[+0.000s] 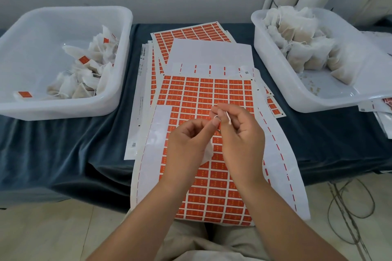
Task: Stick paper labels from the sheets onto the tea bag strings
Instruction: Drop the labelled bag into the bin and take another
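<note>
My left hand (186,146) and my right hand (239,133) meet above the front label sheet (212,95), a white sheet of small orange-red labels. Both pinch the white string (228,117) of a tea bag (209,152), whose white pouch hangs partly hidden between my palms. A sliver of orange label (219,126) shows at my left fingertips. More label sheets (191,34) lie fanned behind, some partly peeled.
A white tub (118,27) at the left holds tea bags with orange labels. A second white tub (273,74) at the right holds unlabelled tea bags. A dark blue cloth (63,144) covers the table. Cables (350,203) lie on the floor at the right.
</note>
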Available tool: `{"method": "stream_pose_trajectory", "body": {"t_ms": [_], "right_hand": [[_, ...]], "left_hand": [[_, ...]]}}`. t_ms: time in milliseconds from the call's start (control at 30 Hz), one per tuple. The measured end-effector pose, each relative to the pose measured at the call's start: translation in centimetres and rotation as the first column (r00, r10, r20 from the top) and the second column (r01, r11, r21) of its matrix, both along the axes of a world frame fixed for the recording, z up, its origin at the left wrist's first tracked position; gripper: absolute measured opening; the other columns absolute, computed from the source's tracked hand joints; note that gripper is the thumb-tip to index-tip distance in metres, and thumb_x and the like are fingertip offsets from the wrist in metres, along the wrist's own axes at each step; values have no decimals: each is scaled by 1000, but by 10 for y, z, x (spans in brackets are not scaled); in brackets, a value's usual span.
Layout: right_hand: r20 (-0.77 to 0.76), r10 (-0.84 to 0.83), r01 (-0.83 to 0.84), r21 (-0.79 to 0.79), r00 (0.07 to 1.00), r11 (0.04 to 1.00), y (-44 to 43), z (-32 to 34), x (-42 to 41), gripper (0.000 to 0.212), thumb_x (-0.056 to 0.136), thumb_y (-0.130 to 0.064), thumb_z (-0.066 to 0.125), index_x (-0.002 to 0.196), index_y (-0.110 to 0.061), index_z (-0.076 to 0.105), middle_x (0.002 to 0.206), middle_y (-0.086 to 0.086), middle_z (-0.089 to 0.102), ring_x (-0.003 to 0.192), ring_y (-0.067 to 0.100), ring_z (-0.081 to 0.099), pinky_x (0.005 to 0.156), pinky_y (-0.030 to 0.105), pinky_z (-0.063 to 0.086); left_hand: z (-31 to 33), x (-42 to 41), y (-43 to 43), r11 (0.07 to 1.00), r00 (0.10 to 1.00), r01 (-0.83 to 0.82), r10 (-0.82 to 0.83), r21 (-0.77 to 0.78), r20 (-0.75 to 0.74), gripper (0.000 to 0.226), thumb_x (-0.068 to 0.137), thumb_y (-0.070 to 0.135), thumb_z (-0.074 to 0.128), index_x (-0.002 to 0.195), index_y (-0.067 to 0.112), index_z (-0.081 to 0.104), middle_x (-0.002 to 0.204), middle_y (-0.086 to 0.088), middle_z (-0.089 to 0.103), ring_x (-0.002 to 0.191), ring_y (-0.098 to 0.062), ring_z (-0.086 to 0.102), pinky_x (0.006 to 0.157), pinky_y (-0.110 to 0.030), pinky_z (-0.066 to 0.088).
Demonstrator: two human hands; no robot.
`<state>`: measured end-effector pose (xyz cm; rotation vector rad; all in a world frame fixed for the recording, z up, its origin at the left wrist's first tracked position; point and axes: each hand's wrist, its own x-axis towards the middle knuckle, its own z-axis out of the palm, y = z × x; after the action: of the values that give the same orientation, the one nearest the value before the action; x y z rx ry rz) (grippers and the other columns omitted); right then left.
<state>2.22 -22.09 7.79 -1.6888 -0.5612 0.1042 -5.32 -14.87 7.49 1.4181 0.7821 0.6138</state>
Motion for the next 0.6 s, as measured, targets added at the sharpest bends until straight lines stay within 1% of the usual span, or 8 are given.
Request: {"method": "stream_pose_trajectory", "body": {"t_ms": [133,233,300,367,400,467,533,600], "right_hand": [[-72,49,-50,-16,996,999,1,2,1,16,104,-35,61,114,-42,71,111,-29,72,105,-4,69,83,15,58],[-222,114,-116,3,968,993,1,5,3,18,104,-37,60,109,-50,70,110,-29,73,106,-2,71,89,27,61],[-351,183,-168,73,918,983,0,7,7,21,105,-33,59,109,-49,71,111,-22,75,108,3,72,93,33,61],[-453,271,-221,160,849,962,-2,10,13,21,107,-31,56,116,-42,71,115,-14,77,110,9,73,94,35,61],[-471,305,-243,188,828,952,-3,13,16,22,106,-33,55,122,-42,69,118,-12,76,112,11,73,95,35,60],[-460,317,-259,187,830,948,-5,16,20,32,100,-48,59,131,-50,61,127,-15,72,115,10,71,95,33,60],[-439,267,-244,108,858,964,-7,16,22,51,88,-67,64,137,-61,49,137,-21,64,116,8,70,95,33,60],[-430,227,-249,5,874,968,-9,15,21,68,76,-81,64,139,-59,45,136,-25,61,110,4,71,92,33,61]], "left_hand": [[-1,-1,2,1000,1000,-7,7,-16,-2,39,77,72,65,86,37,79,81,13,75,80,1,69,65,-4,49],[-3,-2,5,1000,1000,-13,13,-22,-29,37,81,68,67,85,33,79,82,12,75,83,0,69,63,-4,48],[-4,-3,6,1000,999,-14,13,-26,-47,30,88,61,69,86,33,79,83,13,75,85,1,68,64,-3,48],[-4,-4,7,1000,999,-7,6,-27,-38,27,90,58,69,86,33,79,84,13,75,88,1,68,67,-2,47],[-3,-5,8,1000,1000,-2,1,-22,-25,28,88,60,68,87,34,78,86,13,76,90,0,69,69,-2,47],[-1,-5,8,1000,1000,-1,1,-10,4,32,81,68,66,90,39,77,89,13,76,92,-2,70,71,-4,49],[0,-5,9,1000,1000,-10,10,-6,21,36,77,73,64,93,43,77,92,14,77,94,-3,71,69,-11,55],[2,-4,9,1000,1000,-23,23,6,20,38,76,75,61,95,46,77,93,17,77,95,-1,71,74,-16,55]]}}
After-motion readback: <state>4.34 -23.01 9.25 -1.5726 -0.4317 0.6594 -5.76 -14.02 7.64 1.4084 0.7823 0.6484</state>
